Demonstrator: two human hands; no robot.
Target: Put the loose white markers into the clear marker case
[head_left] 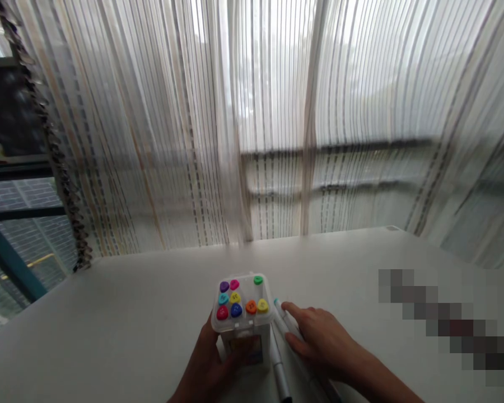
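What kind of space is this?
Likely a desk by a window, probably a home or studio: sheer striped curtains hang behind a white tabletop, and a box of colored markers sits on it.

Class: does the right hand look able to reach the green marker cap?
Probably yes: the right hand rests on a white marker beside the clear case, and nothing stands above the green marker cap.

We can't make out the tiny numbers on the marker caps [235,298] or the label on the plastic marker case [246,350] behind the left hand [205,369], the loose markers [279,378] run off the bottom edge, and a pixelated smear [445,324] hides part of the tabletop [109,313].
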